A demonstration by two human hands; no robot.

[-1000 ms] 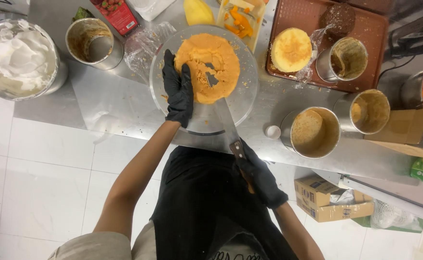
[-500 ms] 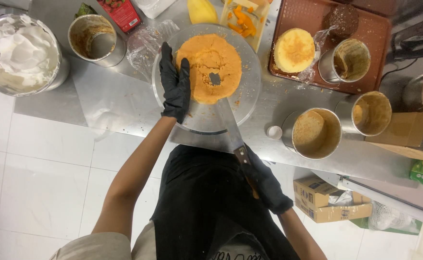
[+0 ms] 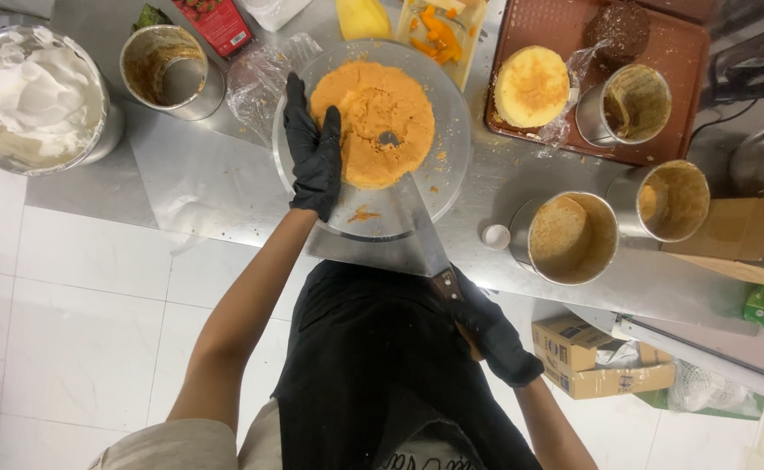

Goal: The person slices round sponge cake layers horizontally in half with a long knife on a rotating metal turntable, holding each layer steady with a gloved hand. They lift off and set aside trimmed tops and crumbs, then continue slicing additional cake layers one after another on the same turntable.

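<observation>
A round orange sponge cake (image 3: 380, 122) lies on a clear round turntable (image 3: 451, 165) on the steel counter. My left hand (image 3: 314, 152), in a black glove, rests flat against the cake's left side. My right hand (image 3: 491, 335), also gloved in black, grips the dark handle of a long knife (image 3: 418, 231). The blade lies level and runs from the counter's edge into the near side of the cake. Orange crumbs dot the turntable around the cake.
A steel bowl of white cream (image 3: 29, 96) stands far left, a round tin (image 3: 171, 71) beside it. A brown tray (image 3: 686, 61) holds a yellow sponge (image 3: 531, 85), a dark cake and a tin. Two more tins (image 3: 572, 237) stand at right. A cardboard box (image 3: 604, 357) lies on the floor.
The knife has gone from hanging below the counter's edge to lying level, with its blade into the cake's near side. My left hand stays on the cake's left side.
</observation>
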